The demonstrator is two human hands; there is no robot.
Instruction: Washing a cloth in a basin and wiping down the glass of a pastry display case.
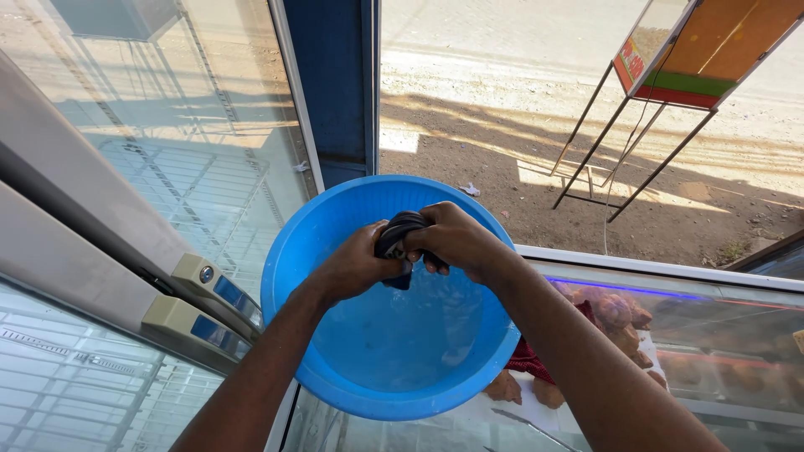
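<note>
A round blue plastic basin with water in it rests on top of a glass display case. Over its middle, my left hand and my right hand both grip a dark wet cloth, twisted between them. The cloth's lower end hangs just above the water. Both fists are closed tight around it.
A glass-door cooler with wire shelves and grey handles stands at left. The display case below right holds fried pastries and a red cloth. Outside on the dirt ground stands a signboard on thin metal legs.
</note>
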